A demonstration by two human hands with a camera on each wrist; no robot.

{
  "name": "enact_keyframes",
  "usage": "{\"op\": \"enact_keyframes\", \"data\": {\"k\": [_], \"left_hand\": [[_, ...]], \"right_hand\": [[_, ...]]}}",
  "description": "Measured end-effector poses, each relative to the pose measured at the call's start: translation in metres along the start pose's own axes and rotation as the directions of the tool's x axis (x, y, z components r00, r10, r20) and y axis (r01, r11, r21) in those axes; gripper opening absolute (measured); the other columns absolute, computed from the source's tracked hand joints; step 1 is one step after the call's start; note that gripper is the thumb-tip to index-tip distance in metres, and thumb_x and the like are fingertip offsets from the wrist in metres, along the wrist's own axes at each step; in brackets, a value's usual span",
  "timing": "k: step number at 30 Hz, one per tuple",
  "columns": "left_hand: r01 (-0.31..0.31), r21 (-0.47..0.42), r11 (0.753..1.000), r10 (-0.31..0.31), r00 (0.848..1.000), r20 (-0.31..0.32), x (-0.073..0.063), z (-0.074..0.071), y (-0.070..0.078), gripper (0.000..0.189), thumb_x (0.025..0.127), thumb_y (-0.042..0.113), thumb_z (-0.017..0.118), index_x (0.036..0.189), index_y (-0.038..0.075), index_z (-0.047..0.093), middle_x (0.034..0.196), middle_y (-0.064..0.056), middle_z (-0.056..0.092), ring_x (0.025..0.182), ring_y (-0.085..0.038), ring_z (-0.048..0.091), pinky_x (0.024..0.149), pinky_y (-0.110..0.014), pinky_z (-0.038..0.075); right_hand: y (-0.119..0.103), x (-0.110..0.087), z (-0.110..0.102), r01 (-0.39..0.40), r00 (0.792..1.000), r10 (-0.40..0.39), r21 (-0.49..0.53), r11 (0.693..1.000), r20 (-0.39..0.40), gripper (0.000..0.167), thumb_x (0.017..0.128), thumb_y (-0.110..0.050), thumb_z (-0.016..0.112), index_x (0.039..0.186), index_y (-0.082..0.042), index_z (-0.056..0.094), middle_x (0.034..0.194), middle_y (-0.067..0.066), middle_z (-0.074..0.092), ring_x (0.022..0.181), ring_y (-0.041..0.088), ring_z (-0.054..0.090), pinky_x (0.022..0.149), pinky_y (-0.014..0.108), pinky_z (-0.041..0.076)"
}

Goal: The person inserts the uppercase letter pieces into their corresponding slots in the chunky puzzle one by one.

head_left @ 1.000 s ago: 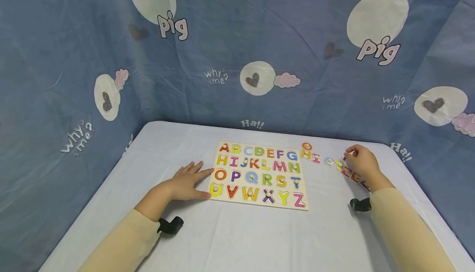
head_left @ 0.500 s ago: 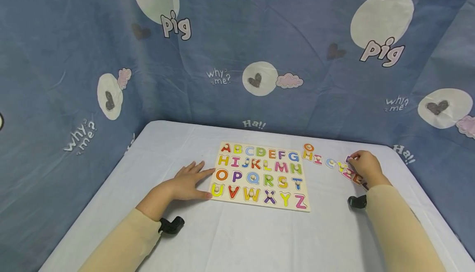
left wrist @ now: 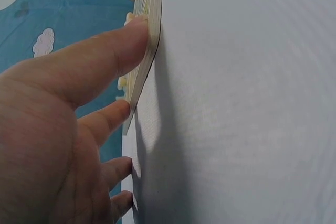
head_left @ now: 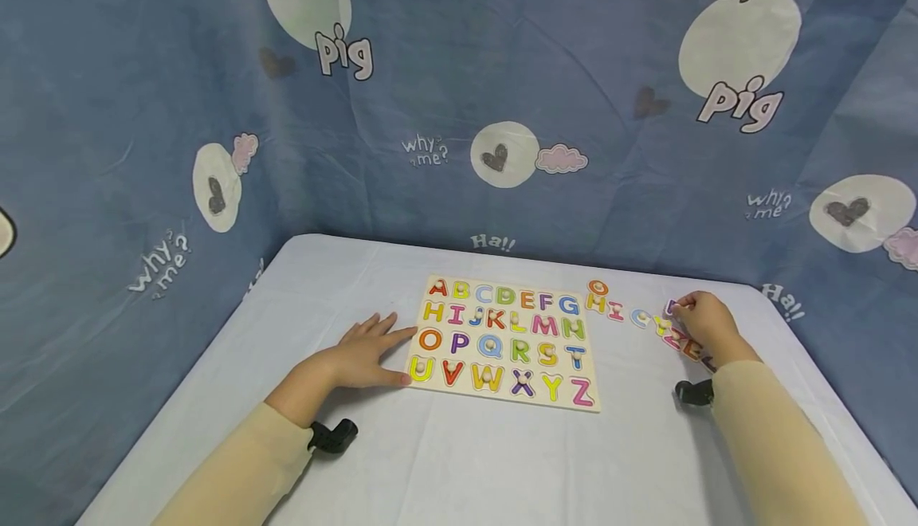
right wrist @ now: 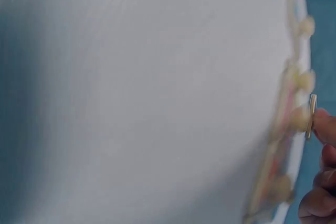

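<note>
My left hand [head_left: 362, 357] lies with spread fingers at the left edge of the wooden alphabet puzzle board [head_left: 505, 396]. Its thumb and index finger touch that edge, also in the left wrist view. At the right, my right hand [head_left: 708, 325] pinches a small purple letter piece [head_left: 671, 308]; which letter it is, I cannot tell. The right wrist view shows this piece [right wrist: 312, 116] edge-on at the fingertips, just beyond the knobs of other pieces. Close below the hand lie a yellow Y [head_left: 663, 325], a pink Z [head_left: 673, 339] and an orange E [head_left: 692, 349].
Between board and right hand lie an orange O [head_left: 598, 288], an orange H [head_left: 595, 303], a pink I [head_left: 615, 310] and a light blue C [head_left: 641, 318]. A white cloth [head_left: 459, 462] covers the table. Behind it hangs a blue patterned curtain [head_left: 402, 207].
My right hand has dropped slightly toward the row of pieces, and the purple piece shows more clearly at its fingertips. The left hand stays at the board; the head view has shifted a little.
</note>
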State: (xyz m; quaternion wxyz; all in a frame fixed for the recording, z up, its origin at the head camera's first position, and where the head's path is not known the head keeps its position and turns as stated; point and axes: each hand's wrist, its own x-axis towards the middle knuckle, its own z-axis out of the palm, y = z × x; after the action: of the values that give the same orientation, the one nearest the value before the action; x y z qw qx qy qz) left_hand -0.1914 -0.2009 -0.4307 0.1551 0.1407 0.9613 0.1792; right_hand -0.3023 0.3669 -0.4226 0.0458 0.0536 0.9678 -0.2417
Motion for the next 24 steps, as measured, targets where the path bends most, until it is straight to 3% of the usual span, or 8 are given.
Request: {"op": "enact_keyframes", "data": {"k": [4, 14, 24], "left_hand": [[0.002, 0.002, 1.000, -0.002, 1.000, -0.002, 0.001, 0.001, -0.001, 0.089, 0.081, 0.058, 0.073, 0.155, 0.023, 0.040, 0.164, -0.020, 0.019, 0.151, -0.045, 0.007, 0.119, -0.064, 0.007], [0.002, -0.001, 1.000, -0.002, 1.000, 0.001, 0.001, 0.001, -0.001, 0.089, 0.081, 0.058, 0.074, 0.155, 0.022, 0.040, 0.164, -0.020, 0.019, 0.151, -0.045, 0.007, 0.119, -0.064, 0.006], [0.007, 0.009, 1.000, -0.007, 1.000, 0.005, 0.002, 0.001, -0.001, 0.089, 0.081, 0.058, 0.073, 0.156, 0.023, 0.039, 0.164, -0.020, 0.019, 0.151, -0.045, 0.007, 0.119, -0.064, 0.006]], "right_hand": [[-0.016, 0.000, 0.000, 0.077, 0.997, -0.077, 0.029, 0.997, -0.018, 0.032, 0.104, -0.027, 0.054, 0.110, 0.004, 0.058, 0.091, 0.014, 0.054, 0.085, 0.029, 0.051, 0.074, 0.040, 0.040], [-0.088, -0.010, 0.017, 0.208, 0.978, -0.209, 0.058, 0.976, 0.013, 0.026, 0.102, -0.024, 0.060, 0.112, 0.000, 0.061, 0.091, 0.011, 0.048, 0.084, 0.025, 0.048, 0.067, 0.035, 0.039], [-0.142, -0.011, 0.046, 0.283, 0.953, -0.287, 0.059, 0.957, 0.094, 0.021, 0.098, -0.023, 0.067, 0.106, -0.004, 0.065, 0.088, 0.010, 0.052, 0.080, 0.023, 0.052, 0.062, 0.030, 0.046]]}}
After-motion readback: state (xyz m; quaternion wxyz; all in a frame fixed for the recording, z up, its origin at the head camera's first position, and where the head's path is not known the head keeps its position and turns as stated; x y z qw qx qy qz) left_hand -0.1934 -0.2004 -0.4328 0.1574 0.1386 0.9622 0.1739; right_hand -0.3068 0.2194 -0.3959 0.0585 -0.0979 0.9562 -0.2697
